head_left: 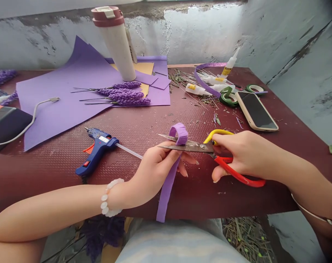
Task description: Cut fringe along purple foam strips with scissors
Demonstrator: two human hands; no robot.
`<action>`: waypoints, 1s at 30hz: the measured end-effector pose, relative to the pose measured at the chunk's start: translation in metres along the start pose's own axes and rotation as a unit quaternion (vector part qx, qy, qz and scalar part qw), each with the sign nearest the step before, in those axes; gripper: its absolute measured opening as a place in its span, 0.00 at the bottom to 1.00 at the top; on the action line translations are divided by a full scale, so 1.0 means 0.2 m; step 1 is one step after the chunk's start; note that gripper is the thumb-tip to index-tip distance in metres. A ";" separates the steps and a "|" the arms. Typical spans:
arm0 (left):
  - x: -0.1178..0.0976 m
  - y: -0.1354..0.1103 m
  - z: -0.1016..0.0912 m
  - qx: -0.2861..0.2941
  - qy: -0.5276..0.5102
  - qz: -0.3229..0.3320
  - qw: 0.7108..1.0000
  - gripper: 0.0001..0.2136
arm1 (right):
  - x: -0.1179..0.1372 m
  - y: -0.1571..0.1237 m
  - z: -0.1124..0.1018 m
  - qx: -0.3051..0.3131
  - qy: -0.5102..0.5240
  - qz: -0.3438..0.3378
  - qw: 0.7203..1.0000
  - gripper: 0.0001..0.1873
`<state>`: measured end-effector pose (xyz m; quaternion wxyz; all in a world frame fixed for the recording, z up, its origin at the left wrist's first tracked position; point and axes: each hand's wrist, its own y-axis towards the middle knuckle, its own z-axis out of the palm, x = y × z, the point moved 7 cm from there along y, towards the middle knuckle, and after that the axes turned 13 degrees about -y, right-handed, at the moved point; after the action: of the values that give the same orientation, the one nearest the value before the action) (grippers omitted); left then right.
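The left hand (157, 170) pinches a purple foam strip (167, 191) narrowly — its top is curled into a loop, its long tail still uncut below the hand — while the right hand (244, 157) grips scissors (189, 147), blades reaching the strip.

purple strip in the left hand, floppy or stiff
The purple strip looks light and floppy: its free end hangs below the left hand. It probably bends easily, since its top curls into a loop.
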<state>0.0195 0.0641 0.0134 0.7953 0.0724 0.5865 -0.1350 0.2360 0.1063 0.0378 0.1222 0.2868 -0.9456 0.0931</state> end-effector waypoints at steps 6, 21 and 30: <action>0.00 0.00 0.01 0.002 -0.020 -0.015 1.000 0.21 | -0.02 -0.01 0.01 0.050 0.022 0.020 0.998 0.42; 0.01 -0.05 0.05 0.055 -0.114 -0.055 0.990 0.23 | 0.00 -0.06 0.08 0.244 0.206 0.004 0.947 0.27; 0.02 -0.05 0.06 0.062 -0.103 -0.081 0.989 0.24 | 0.02 -0.08 0.08 0.248 0.201 0.048 0.947 0.30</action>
<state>0.0287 0.0518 0.0144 0.8318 0.0597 0.4961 -0.2419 0.2385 0.0878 0.0254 0.2298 0.2380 -0.8612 0.3859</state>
